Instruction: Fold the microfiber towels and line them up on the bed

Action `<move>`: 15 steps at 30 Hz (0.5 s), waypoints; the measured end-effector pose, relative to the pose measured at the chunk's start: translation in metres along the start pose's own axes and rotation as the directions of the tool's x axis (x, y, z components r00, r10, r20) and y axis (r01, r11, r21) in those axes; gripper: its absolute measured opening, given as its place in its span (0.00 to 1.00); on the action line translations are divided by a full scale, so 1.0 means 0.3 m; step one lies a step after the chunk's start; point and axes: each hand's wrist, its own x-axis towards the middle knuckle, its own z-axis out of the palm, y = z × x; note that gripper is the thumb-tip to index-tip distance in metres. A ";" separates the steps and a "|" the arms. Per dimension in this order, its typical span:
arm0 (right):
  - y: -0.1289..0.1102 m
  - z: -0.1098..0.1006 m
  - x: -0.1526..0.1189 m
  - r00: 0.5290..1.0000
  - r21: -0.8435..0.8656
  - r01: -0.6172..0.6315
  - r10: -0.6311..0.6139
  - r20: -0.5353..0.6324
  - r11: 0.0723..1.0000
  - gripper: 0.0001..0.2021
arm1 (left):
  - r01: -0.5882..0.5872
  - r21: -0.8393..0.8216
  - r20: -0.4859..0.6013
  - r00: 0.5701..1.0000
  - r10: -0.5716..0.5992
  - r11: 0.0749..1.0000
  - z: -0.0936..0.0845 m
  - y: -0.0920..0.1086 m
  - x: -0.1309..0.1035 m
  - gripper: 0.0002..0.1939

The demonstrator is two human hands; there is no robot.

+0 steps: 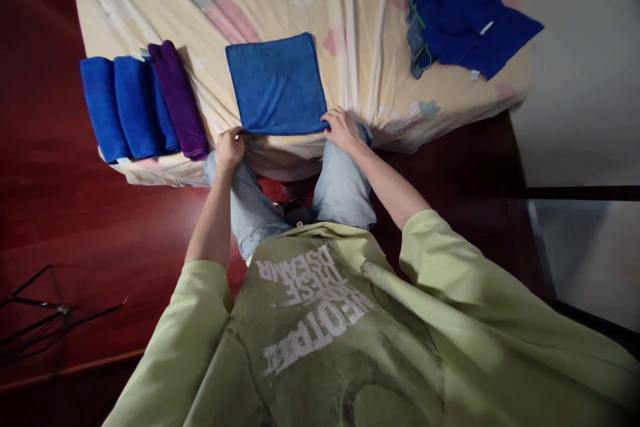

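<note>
A blue cloth towel [278,83] lies spread flat on the bed's near edge, roughly square with a darker stitched border. My left hand [231,148] pinches its near left corner, fingers closed on the edge. At the near right corner, my right hand [341,127] grips the edge between thumb and fingers. The near edge between both hands looks slightly curled. To the left sit several rolled blue towels [134,107] side by side, with a rolled purple towel [179,100] leaning against them.
A loose pile of dark blue cloths [460,10], some with green edging and white tags, lies at the right of the bed. The pale patterned bed sheet [305,17] has creases. A black metal stand [63,310] is on the dark red floor [140,233] at left.
</note>
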 end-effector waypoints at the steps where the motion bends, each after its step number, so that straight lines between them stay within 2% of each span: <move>1: -0.009 -0.001 0.001 1.000 -0.033 0.010 -0.009 0.021 0.999 0.23 | 0.000 0.003 -0.002 1.000 0.000 1.000 -0.001 0.002 -0.001 0.19; 5: -0.038 0.015 0.011 0.998 -0.116 0.037 -0.031 0.050 0.993 0.24 | -0.002 0.017 0.001 1.000 0.002 1.000 -0.003 0.008 -0.004 0.19; 8: -0.033 0.031 0.015 1.000 -0.084 0.026 -0.025 0.013 0.996 0.24 | -0.005 0.025 0.006 1.000 0.005 1.000 -0.005 0.011 -0.007 0.20; 15: 0.016 0.000 0.003 0.983 0.045 -0.138 0.142 -0.114 0.989 0.17 | 0.002 0.046 0.010 1.000 -0.003 0.999 -0.017 0.027 -0.015 0.20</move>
